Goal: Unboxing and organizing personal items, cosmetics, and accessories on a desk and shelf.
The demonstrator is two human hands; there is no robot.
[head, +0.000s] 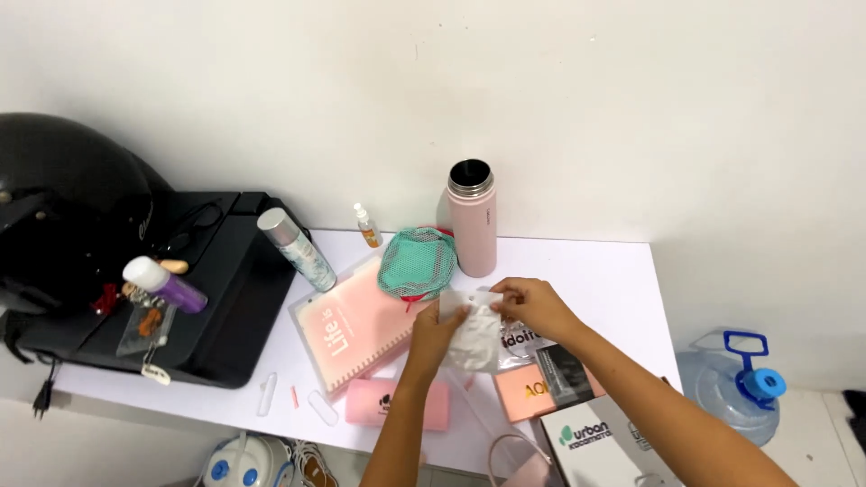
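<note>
White, crinkly and half see-through, that's the small plastic pouch (475, 335) both hands are working on, held up over the table (622, 280) about the middle of the view; left hand (435, 334) has its fingers clenched on the pouch's left edge, so the pouch sits at roughly 3 o'clock from that hand; right hand (534, 305) is pinching the top right corner between thumb and fingertips, so the pouch hangs at about 7 o'clock from that grip. Both hands are clearly grasping it, nothing let go.

Nearest the camera, at 5 o'clock from the pouch, there's a white cardboard box (595, 446) with an orange card packet (532, 390) just beside it; at 7 o'clock lies a pink soft case (397, 403) under the left forearm, and further left a couple of small clear tubes (265, 394) on the tabletop.

Going further out, a pink spiral notebook (347, 329) in a clear sleeve lies at 9 o'clock from the pouch, with a teal mesh pouch (416, 261) touching its far corner; a silver-capped spray can (298, 250) leans over at 10 o'clock; a black bag (216, 298) sits far left with a purple bottle (167, 286) resting on it and a black helmet (63, 198) behind.

Farthest back, at 12 o'clock, a pink flask (473, 219) stands upright with its lid off, a tiny orange dropper bottle (366, 225) just left of it; off the table at 3 o'clock, a big water jug (735, 383) with a blue cap sits on the floor.
</note>
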